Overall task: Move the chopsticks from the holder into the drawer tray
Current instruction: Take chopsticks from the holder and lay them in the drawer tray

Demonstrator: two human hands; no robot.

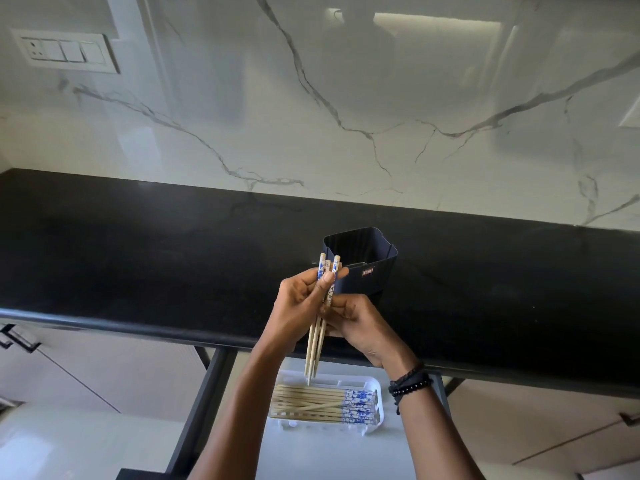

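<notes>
Three wooden chopsticks [313, 348] with blue-and-white patterned tops hang upright over the counter's front edge, tips down. My left hand [298, 306] grips them near the patterned tops, and my right hand [356, 323] closes on their middle from the right. Just behind my hands, a black square holder [367, 265] stands on the counter; no chopsticks show above its rim. Below, a white tray [375, 415] lies in the open drawer with several matching chopsticks [322, 405] laid flat, patterned ends to the right.
The black counter [138, 258] runs across the view under a white marble backsplash. A switch plate [65, 51] is on the wall at upper left. The open drawer's dark frame [204, 393] juts out below the counter, with cabinet fronts to either side.
</notes>
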